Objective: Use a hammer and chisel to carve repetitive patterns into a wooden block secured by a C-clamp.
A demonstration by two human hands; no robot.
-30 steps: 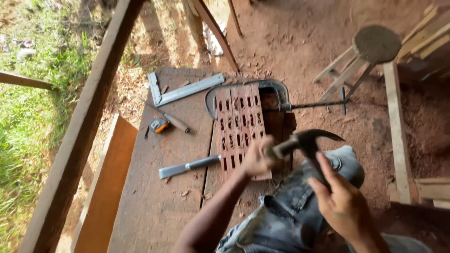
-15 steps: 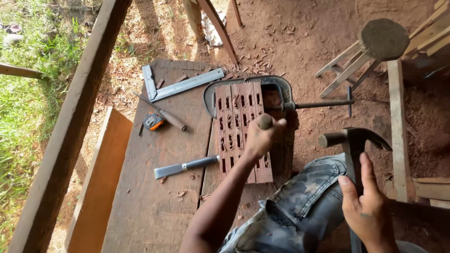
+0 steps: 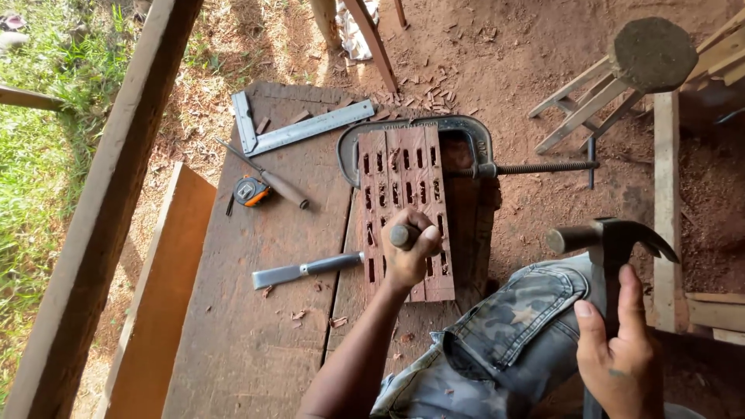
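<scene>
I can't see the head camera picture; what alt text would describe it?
The left hand grips a chisel handle upright on a reddish slotted wooden board, clamped to a worn plank table by a metal C-clamp. The right hand holds a steel claw hammer raised aside.

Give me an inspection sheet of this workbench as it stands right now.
Surface: dark plank workbench, scattered with wood chips.
Job's things: slotted reddish wooden panel clamped to the bench by a C-clamp; a chisel stands upright on it.
Clutter: spare chisel, steel square, tape measure, awl-like tool with a wooden handle.
Grips: left hand closed around the upright chisel's handle; right hand holds a claw hammer raised, off the chisel.
Cables: nothing seen.
Surroundings: red dirt floor, grass at left, wooden stool, loose planks.
</scene>
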